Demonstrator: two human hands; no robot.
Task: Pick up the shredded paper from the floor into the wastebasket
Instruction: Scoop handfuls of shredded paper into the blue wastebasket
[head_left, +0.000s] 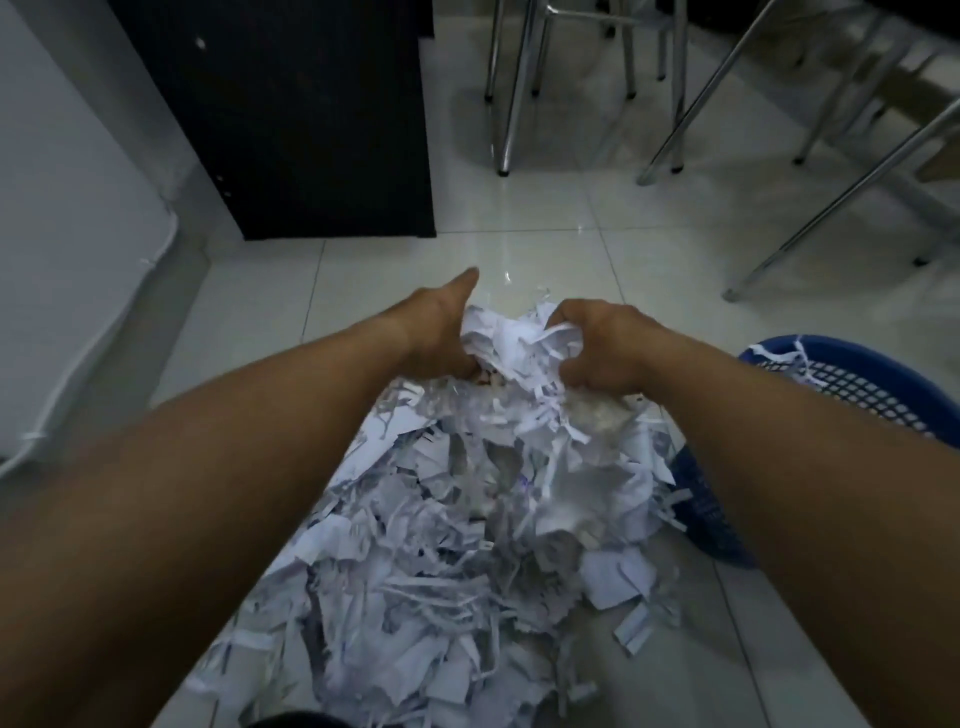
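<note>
Paper (501, 338) between left hand (435, 332), right hand (609, 349)

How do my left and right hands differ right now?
The left hand has its thumb stretched forward; the right hand has its fingers curled in. The right hand is nearer the blue wastebasket; the left hand is farther. Both grip the same clump of shredded paper.

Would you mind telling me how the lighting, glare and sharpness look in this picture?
In the head view, the light is dim and bluish; a glare streak lies on the glossy white floor tiles; white shredded paper beneath the right hand is blurred; wide-angle distortion stretches the forearms.
</note>
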